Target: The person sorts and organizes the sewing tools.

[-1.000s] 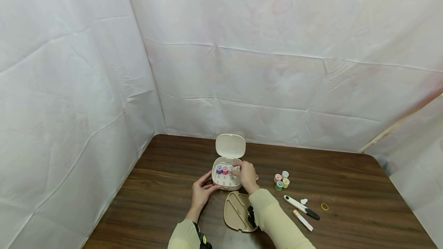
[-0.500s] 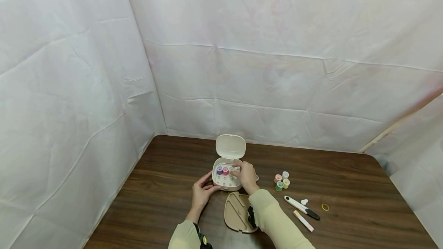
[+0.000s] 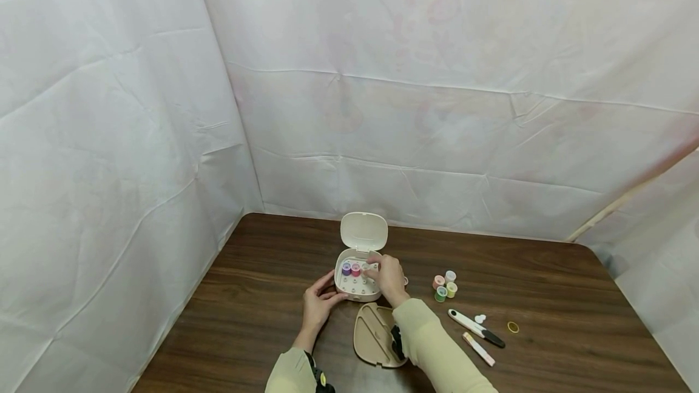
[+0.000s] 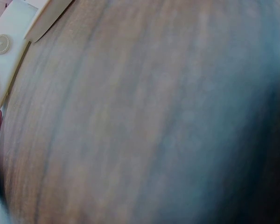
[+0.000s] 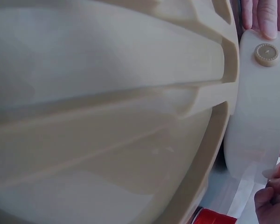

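A cream sewing box (image 3: 357, 296) stands on the table with its lid (image 3: 363, 231) raised. Inside it, a purple thread spool (image 3: 346, 268) and a pink thread spool (image 3: 355, 269) sit side by side on pegs. My left hand (image 3: 317, 306) holds the box at its front left corner, thumb against the front wall near the round button (image 5: 267, 53). Over the box's right side, my right hand (image 3: 389, 275) pinches a pale thread spool (image 3: 366, 266), mostly hidden by the fingers, beside the pink one.
A beige compartment tray (image 3: 371, 335) lies before the box, partly under my right sleeve. A red spool (image 5: 214, 216) is near the right hand. Further right are several spools (image 3: 440, 293), a white-and-black tool (image 3: 475, 327), a pink-yellow stick (image 3: 478, 349), small white pieces (image 3: 480, 318) and a yellow ring (image 3: 513, 327).
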The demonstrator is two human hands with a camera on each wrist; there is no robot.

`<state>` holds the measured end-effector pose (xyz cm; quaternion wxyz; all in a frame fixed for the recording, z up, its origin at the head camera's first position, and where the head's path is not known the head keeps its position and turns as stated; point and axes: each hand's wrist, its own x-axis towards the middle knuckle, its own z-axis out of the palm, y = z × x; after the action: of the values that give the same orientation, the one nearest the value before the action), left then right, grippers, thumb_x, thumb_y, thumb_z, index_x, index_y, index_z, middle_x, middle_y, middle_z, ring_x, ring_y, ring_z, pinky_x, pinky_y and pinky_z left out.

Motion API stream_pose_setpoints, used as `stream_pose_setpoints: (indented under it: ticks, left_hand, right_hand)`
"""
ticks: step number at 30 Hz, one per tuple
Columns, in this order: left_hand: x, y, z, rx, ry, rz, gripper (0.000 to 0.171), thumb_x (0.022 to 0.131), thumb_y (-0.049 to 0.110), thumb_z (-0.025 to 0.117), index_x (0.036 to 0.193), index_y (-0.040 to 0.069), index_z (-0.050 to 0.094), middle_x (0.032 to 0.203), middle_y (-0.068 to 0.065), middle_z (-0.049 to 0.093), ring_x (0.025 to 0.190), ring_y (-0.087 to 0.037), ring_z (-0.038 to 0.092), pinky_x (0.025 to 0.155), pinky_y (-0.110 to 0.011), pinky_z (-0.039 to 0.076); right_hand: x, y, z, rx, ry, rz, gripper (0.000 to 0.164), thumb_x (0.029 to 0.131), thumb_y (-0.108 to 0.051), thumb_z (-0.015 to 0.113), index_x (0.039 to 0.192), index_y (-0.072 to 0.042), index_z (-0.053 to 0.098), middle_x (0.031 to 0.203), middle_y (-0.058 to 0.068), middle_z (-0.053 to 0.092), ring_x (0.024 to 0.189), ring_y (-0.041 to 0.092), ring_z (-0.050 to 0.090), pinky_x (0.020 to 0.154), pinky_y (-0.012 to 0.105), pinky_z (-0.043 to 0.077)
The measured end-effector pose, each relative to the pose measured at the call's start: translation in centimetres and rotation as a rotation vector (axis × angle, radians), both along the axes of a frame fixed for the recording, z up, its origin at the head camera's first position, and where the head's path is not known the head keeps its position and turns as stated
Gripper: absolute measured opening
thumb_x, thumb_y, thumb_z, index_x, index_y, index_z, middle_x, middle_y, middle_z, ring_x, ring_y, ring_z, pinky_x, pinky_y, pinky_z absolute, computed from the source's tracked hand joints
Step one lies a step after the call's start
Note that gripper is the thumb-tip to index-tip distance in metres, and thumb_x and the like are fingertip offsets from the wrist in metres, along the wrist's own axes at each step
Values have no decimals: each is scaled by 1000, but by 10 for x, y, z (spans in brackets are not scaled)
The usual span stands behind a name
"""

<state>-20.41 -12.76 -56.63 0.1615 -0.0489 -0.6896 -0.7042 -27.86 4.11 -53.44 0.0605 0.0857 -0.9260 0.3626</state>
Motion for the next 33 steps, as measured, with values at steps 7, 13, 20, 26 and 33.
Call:
stream_pose_setpoints:
  ticks: [7, 13, 20, 26, 33]
  left_hand:
    - [-2, 0, -2, 4, -24, 4, 59, 63, -14, 71, 118, -13, 49, 111, -34, 51, 97, -49, 49, 75, -49, 48]
    - [-3, -1, -3, -2, -23, 1, 59, 64, -14, 71, 118, -12, 49, 110, -33, 51, 97, -48, 49, 76, -49, 48]
    - [-2, 0, -2, -2, -27, 8, 58, 64, -15, 71, 118, -12, 50, 110, -33, 52, 96, -48, 49, 75, -51, 48]
    - [-2, -1, -3, -4, -25, 11, 58, 64, -14, 71, 118, -12, 50, 110, -34, 52, 96, -48, 49, 75, -48, 49]
    - [-2, -2, -4, -1, -29, 18, 60, 63, -12, 73, 118, -11, 50, 110, -33, 52, 97, -48, 50, 75, -51, 48]
  right_hand:
    - [-1, 1, -3, 21, 23, 18, 23, 65, -20, 79, 85, -12, 71, 61, -1, 51, 54, 12, 45, 43, 24, 37]
    - [-2, 2, -3, 28, 31, 36, 23, 66, -20, 78, 87, -12, 71, 63, -1, 53, 55, 12, 45, 44, 24, 37]
    - [4, 5, 2, -23, 63, 67, 24, 67, -17, 78, 88, -8, 71, 56, -2, 45, 49, 10, 38, 39, 22, 32]
    - [10, 12, 3, -88, 87, 108, 24, 70, -15, 76, 89, -3, 69, 52, 1, 45, 44, 6, 34, 37, 19, 29]
    - [18, 24, 5, -139, 117, 113, 20, 69, -6, 75, 87, 1, 68, 53, -1, 45, 46, 6, 36, 40, 19, 33]
